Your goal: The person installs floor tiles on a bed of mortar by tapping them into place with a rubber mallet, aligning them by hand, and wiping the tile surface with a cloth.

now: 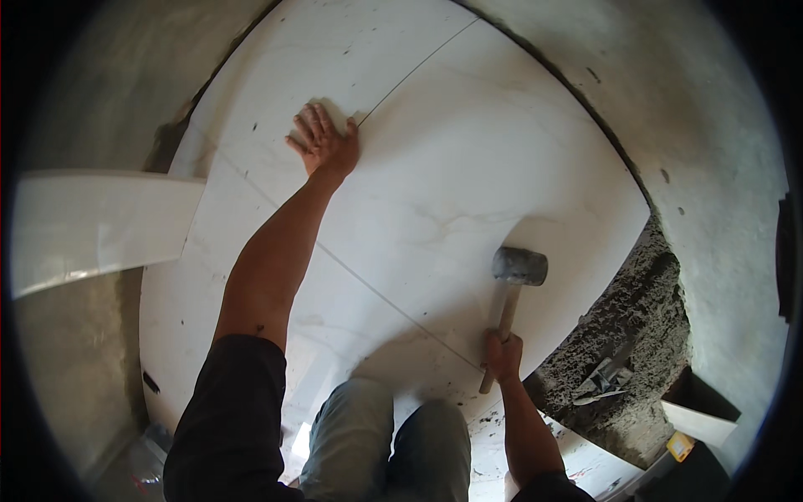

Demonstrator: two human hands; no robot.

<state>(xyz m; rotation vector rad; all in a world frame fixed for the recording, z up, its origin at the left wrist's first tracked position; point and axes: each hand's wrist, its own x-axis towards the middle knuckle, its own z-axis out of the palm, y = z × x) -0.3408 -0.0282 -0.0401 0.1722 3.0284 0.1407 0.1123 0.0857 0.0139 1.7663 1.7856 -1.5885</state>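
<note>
Large white marble-look floor tiles (435,167) spread beneath me, with thin dark joints between them. My left hand (324,149) lies flat with fingers spread on the tiles, its thumb beside the joint that runs off to the far right. My right hand (503,358) is wrapped round the wooden handle of a rubber mallet (520,266). The mallet's dark, dusty head points away from me over the right-hand tile. Whether the head touches the surface I cannot tell. My knees, in grey trousers, are at the lower middle.
At the right, rough grey mortar (644,301) lies exposed between tile and wall, with a trowel (604,381) on it. A white-sided, dark container (701,410) and a yellow object (680,446) stand near it. A white panel (109,222) juts in from the left. Plastered walls (711,125) border the floor.
</note>
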